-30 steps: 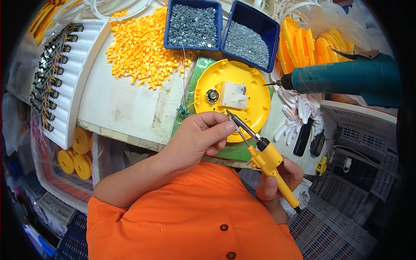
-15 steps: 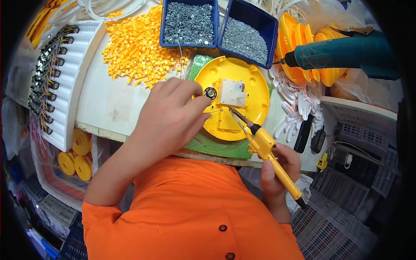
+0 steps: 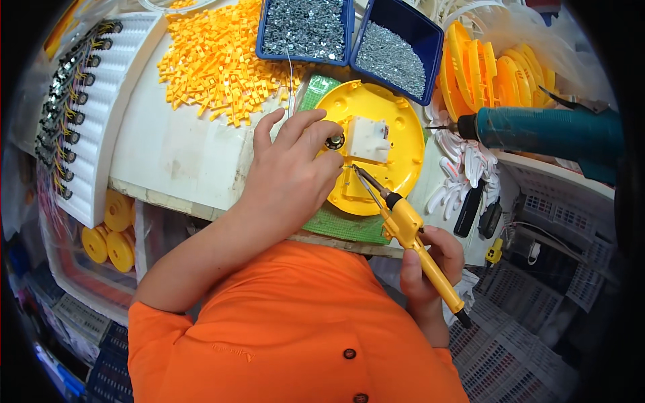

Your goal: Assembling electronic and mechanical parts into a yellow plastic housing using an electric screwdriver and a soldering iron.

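Note:
A round yellow plastic shell (image 3: 406,158) lies open side up in front of me, with a white box-shaped part (image 3: 367,140) and a small round black part (image 3: 334,142) inside. My right hand (image 3: 435,265) grips a yellow soldering iron (image 3: 406,227) by its handle, its tip pointing up-left into the shell. At the shell's left side, my left hand (image 3: 290,160) pinches a thin wire between thumb and forefinger, other fingers raised and spread. The wire's end is close by the iron's tip; whether they touch is too small to tell. The left fingertips partly hide the black part.
A green mat (image 3: 346,227) lies under the shell. Blue bins of metal parts (image 3: 393,62) and a yellow heap of small pieces (image 3: 218,64) stand behind. A teal power screwdriver (image 3: 537,129) juts in from the right. White foam tray (image 3: 107,121) at left.
My left hand's fingers have lifted and spread, while thumb and forefinger stay closed near the iron's tip. The bench has shifted slightly in view. The iron stays in my right hand.

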`<state>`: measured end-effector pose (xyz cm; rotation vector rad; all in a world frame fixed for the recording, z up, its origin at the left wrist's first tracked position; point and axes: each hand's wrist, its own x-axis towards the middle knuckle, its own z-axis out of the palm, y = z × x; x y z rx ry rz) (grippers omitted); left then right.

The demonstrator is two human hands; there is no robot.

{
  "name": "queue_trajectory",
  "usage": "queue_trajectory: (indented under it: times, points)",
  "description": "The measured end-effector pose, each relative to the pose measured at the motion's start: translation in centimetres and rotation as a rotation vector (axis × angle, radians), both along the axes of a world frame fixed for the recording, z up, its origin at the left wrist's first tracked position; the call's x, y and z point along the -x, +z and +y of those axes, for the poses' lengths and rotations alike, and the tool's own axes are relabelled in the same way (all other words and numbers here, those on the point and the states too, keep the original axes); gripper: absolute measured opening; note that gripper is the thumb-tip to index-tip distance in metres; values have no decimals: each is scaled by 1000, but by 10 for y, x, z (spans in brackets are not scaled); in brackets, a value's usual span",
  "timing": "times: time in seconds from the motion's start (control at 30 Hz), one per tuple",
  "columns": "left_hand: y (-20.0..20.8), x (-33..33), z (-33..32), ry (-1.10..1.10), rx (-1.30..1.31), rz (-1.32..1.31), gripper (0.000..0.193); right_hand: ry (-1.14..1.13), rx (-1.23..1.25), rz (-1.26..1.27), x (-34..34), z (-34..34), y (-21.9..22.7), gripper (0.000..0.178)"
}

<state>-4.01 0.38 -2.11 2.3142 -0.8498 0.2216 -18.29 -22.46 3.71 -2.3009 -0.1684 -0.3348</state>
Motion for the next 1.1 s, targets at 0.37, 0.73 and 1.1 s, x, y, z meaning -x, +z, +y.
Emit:
queue_trajectory:
  times: [0.37, 0.73, 1.1]
  points:
    - [-5, 3, -1, 20, 57, 43, 13, -30, 46, -82, -8, 1, 5, 39]
    - [-9, 3, -2, 37, 56, 42, 10, 87, 205, -22, -21, 7, 17, 40]
    - [-9, 2, -2, 40, 65, 48, 9, 279, 347, -29, -41, 12, 36, 38]
